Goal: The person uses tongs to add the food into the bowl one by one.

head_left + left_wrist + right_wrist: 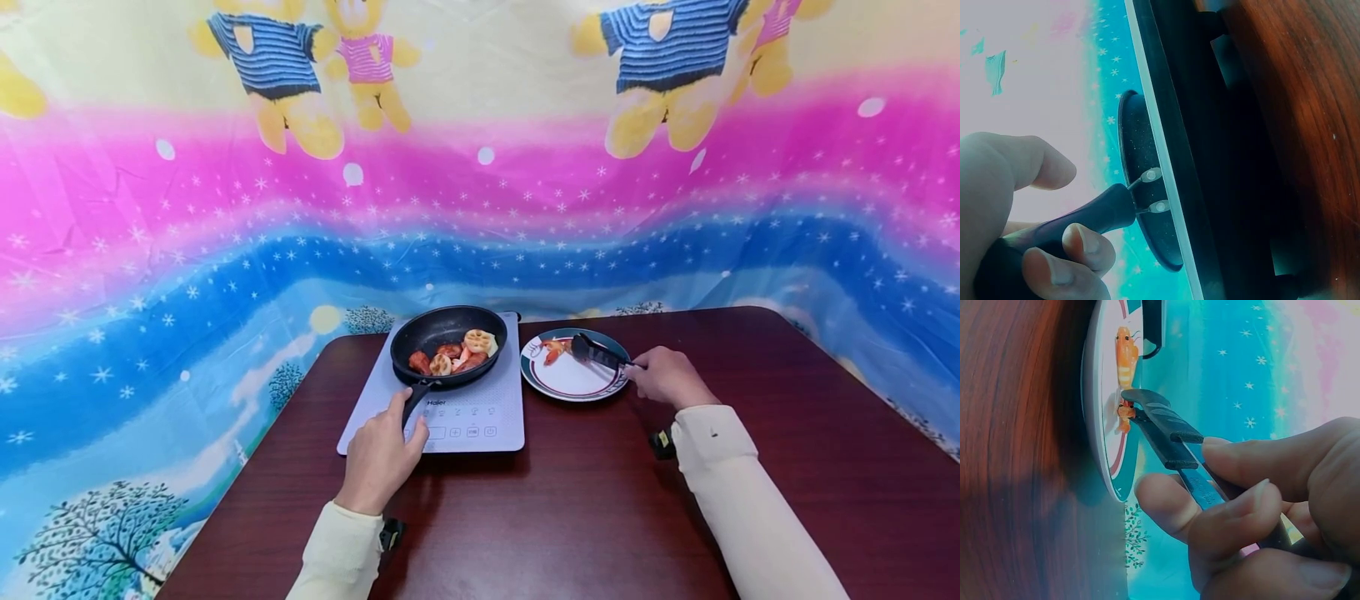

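Note:
My left hand [381, 454] grips the handle [1094, 212] of a black frying pan [423, 333] on a white induction cooker [506, 408]. Inside the pan lie browned lotus root slices [478, 340] and several reddish-brown pieces [450, 351] of food. To the right, my right hand [667, 379] holds black-tipped tongs [1169, 428] between thumb and fingers, reaching over a white plate [573, 387] with a green and red rim. In the right wrist view, one orange shrimp [1125, 356] lies beyond the tong tips, which are right at a smaller orange piece [1125, 419].
The cooker and plate stand side by side toward the back of a dark reddish-brown wooden table [570, 500]. Behind the table hangs a colourful cloth [480, 200] with bears and snowflakes. Each wrist carries a small black device [663, 443].

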The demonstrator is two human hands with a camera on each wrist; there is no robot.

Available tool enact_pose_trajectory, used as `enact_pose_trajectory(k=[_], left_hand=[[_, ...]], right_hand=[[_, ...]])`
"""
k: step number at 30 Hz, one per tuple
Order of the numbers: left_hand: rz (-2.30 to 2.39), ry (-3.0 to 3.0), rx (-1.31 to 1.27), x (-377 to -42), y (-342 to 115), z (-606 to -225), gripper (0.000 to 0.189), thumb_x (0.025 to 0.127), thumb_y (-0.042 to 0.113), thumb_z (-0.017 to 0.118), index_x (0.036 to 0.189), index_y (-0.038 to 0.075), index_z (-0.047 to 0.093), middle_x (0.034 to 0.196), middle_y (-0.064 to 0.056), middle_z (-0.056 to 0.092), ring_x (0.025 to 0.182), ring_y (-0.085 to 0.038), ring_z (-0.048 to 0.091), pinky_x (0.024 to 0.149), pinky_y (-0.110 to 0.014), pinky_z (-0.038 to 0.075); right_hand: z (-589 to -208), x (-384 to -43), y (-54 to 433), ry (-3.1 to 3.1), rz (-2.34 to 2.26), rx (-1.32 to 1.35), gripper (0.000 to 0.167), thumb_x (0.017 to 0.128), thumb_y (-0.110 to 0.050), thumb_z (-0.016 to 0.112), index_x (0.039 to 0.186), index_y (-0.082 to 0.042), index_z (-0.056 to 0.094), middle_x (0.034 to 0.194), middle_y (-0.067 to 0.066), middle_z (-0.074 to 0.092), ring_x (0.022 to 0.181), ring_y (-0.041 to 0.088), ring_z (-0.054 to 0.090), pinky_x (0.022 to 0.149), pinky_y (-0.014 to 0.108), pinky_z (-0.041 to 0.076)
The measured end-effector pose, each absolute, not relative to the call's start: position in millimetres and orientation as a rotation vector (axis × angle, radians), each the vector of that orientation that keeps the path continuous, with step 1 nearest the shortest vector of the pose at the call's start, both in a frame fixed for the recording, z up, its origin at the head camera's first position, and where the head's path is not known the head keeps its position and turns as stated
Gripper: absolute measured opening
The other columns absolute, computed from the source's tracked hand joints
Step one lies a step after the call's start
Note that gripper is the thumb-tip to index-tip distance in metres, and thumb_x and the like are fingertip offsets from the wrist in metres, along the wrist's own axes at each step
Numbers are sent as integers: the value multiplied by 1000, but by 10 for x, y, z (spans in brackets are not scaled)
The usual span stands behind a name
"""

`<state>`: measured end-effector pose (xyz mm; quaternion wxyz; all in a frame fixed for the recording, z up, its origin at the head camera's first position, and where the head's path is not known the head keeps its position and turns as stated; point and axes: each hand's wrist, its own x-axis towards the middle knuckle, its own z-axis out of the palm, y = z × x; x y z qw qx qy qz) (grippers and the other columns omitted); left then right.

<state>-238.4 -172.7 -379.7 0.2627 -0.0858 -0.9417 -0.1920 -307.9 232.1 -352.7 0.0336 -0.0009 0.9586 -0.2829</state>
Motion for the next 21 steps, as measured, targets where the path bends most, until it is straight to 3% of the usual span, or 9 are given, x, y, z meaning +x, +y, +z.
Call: enact_pose_trajectory(k=[21], left_hand=[[-534,-2545,-233,-2383,-1727,-3798,46,88,27,65,130,9,58,52,3,46,43,-11,40,44,-30,35]], right_hand=[[-3334,-3021,2235,3014,-903,-38,46,99,-28,52,133,3,55,81,10,66,71,23,54,61,35,41]])
